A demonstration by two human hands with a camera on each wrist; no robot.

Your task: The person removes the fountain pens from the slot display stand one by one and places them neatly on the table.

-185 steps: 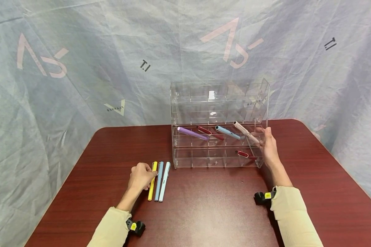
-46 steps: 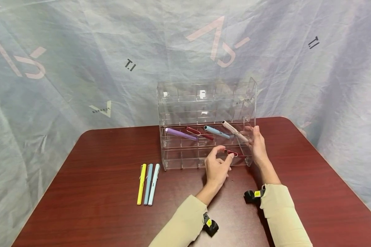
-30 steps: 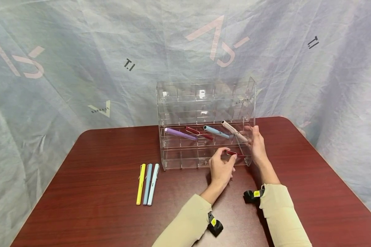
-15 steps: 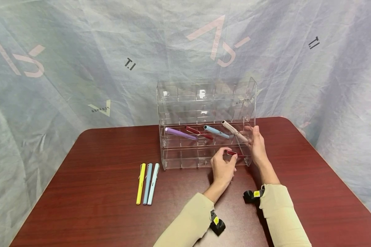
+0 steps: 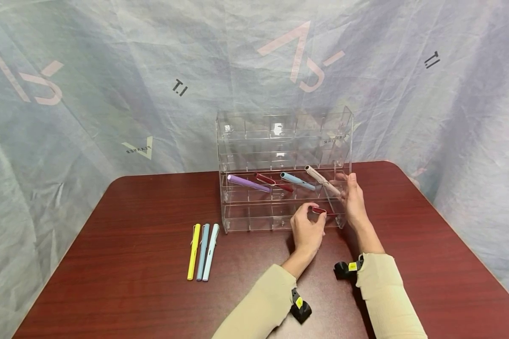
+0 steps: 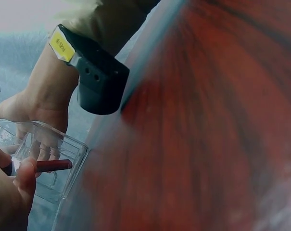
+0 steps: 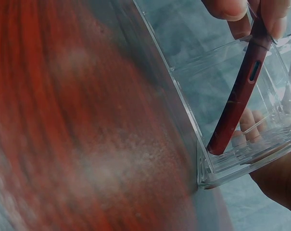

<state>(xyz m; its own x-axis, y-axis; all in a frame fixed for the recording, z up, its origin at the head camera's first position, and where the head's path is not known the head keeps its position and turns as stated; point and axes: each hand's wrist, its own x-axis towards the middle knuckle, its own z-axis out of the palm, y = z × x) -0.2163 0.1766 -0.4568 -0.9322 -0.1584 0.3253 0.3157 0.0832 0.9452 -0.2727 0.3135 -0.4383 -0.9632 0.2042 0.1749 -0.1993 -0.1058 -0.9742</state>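
Note:
My left hand [image 5: 307, 229] pinches a dark red pen [image 5: 319, 210] by its capped end, between thumb and fingers. That pen lies slanted in the lowest tier of a clear plastic pen rack [image 5: 260, 224], at the right end. In the right wrist view the red barrel [image 7: 236, 103] reaches down to the rack's side wall. My right hand [image 5: 355, 200] grips the rack's right side, and its fingers show through the clear plastic. One tier up rest a purple pen [image 5: 248, 183], another dark red pen [image 5: 274, 182], a light blue pen [image 5: 298, 181] and a pale pink pen [image 5: 322, 180].
Left of the rack, a yellow pen [image 5: 193, 252], a blue pen [image 5: 203, 253] and a pale blue pen [image 5: 211, 253] lie side by side on the dark red wooden table [image 5: 123, 263]. A grey cloth [image 5: 186, 42] hangs behind the table.
My left hand has gone from the yellow pen on the table to the red pen in the lowest tier, then edged slightly right with it. My right hand stays on the rack; the head view has shifted.

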